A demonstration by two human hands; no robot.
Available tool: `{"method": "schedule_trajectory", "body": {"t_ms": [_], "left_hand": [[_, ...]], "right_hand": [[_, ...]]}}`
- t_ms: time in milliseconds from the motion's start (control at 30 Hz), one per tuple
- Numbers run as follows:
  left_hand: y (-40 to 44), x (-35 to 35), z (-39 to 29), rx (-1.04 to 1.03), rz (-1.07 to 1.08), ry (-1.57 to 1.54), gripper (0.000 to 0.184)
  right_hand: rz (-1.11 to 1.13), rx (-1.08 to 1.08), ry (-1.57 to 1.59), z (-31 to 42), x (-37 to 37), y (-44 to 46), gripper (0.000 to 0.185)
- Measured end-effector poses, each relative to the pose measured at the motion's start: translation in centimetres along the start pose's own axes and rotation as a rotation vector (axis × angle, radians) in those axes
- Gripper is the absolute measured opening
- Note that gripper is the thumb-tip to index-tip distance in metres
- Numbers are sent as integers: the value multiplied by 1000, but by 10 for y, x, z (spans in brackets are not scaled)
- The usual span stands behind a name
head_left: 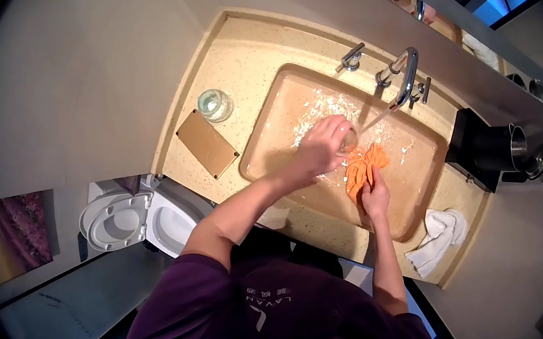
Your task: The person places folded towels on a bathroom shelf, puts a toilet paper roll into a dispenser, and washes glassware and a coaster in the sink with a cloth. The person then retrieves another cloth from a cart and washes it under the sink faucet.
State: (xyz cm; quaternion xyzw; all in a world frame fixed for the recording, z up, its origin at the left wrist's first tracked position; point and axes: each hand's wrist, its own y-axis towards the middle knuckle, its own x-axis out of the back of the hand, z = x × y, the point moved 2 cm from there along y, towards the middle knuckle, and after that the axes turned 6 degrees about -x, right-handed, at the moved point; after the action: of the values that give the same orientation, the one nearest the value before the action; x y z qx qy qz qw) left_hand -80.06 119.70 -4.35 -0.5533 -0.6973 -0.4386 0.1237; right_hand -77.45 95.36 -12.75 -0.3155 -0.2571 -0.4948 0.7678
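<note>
My left hand (323, 144) is over the sink (418, 202), its fingers wrapped round a clear glass (348, 141). Water (377, 118) runs from the chrome faucet (407, 75) toward the glass. Close beside it, my right hand (375, 194) grips a bunched orange cloth (364, 166), whose upper folds lie near the glass. Whether cloth and glass touch, I cannot tell. Splashed water glistens on the basin floor. The glass is partly hidden behind my left fingers.
Left of the basin, another glass (215, 105) stands by a brown rectangular board (207, 145). A white towel (440, 238) lies on the right counter, below a black kettle (499, 148) on a black tray (464, 146). Tap handles (353, 58) flank the faucet. A toilet (169, 216) is at lower left.
</note>
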Motion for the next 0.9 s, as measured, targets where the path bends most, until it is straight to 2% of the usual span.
{"method": "schedule_trajectory", "body": {"t_ms": [67, 100, 167, 300, 367, 400, 500, 600, 767, 900], "left_hand": [[-2, 40, -8, 110, 98, 184, 61], [0, 57, -13, 110, 99, 188, 61], [3, 90, -14, 104, 40, 252, 55], [-10, 119, 41, 177, 171, 272, 52], [-11, 136, 64, 526, 51, 256, 59], [-12, 143, 72, 526, 49, 253, 59], [-23, 159, 107, 451, -120, 431, 80], [-27, 165, 116, 401, -147, 488, 83], [-32, 173, 119, 454, -109, 525, 84], [-33, 182, 128, 500, -71, 593, 87]], "right_hand": [[88, -70, -152, 26, 6, -7, 77], [89, -68, -149, 30, 3, -11, 77], [88, 24, -373, 39, -3, -14, 102], [89, -15, -518, 42, -14, -9, 101], [69, -6, -496, 32, -16, -4, 95], [68, -7, -500, 31, -15, -2, 95], [107, 0, -488, 37, -9, 0, 89], [194, -105, -474, 47, -5, -1, 88], [59, 21, -508, 37, -13, -4, 84], [57, 18, -465, 40, -8, -5, 84]]}}
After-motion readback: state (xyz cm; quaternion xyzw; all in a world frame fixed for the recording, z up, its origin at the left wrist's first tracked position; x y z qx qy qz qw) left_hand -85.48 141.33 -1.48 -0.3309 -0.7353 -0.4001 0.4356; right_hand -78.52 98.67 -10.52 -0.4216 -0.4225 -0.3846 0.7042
